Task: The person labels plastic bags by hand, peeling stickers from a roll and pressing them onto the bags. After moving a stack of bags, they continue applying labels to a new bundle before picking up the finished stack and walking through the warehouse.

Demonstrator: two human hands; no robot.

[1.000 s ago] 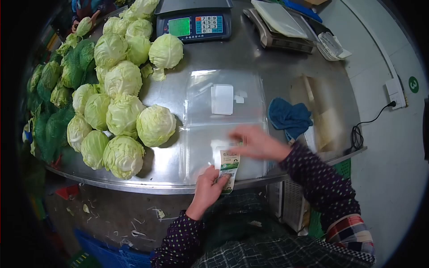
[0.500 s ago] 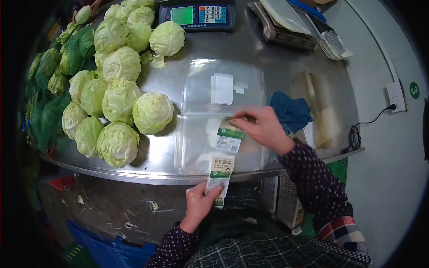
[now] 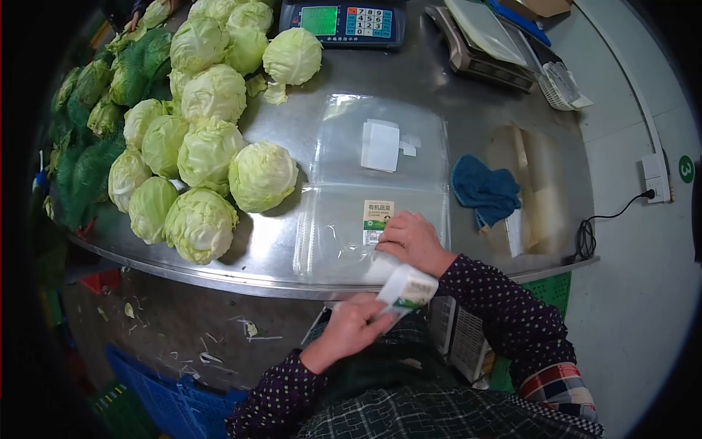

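My left hand, in front of the table edge, is closed round a strip of printed labels. The strip curls up to the right, blurred by motion. On the table, my right hand has bent fingers pressed at the lower right of a label with green and beige print. That label lies on a clear plastic bag; the hand covers its lower corner. Behind it, white slips of paper lie on another part of the clear plastic. A blue cloth lies to the right of my right hand.
Several cabbages are heaped on the left, with green net bags beyond. A digital scale stands at the back. Another person's hand shows at far left. A blue crate sits on the floor.
The label from my right hand now lies on the plastic bag, with that hand lowered over it. My left hand has shifted slightly right, and its strip has swung over to the right.
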